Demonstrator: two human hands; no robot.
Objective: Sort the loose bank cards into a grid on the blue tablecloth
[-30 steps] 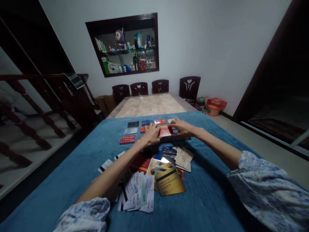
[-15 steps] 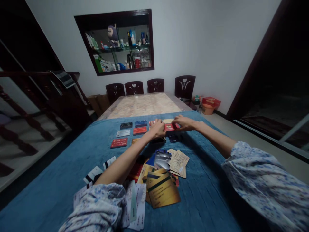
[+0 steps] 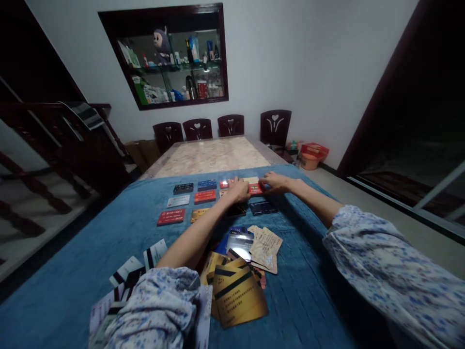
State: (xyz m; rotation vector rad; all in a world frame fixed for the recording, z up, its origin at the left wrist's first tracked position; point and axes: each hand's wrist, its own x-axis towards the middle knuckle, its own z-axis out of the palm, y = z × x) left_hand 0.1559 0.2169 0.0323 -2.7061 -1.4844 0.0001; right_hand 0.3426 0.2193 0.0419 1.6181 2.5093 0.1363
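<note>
At the far end of the blue cloth, my left hand reaches over the rows of cards, its fingers bent at the left edge of a red card stack. From the other side my right hand curls its fingers and thumb against the right edge of that stack. A dark blue card stack lies just below my hands. Left of them are a red-orange card stack, a blue one and a gold one, partly behind my left forearm.
Loose gold cards, beige cards and a shiny silver card overlap nearer to me. White cards lie around my left sleeve. The cloth covers the near table; chairs stand beyond it.
My view has shifted a little, so the cards appear slightly lower and farther left. Both hands stay at the red card stack; the dark blue stack below shows more fully.
</note>
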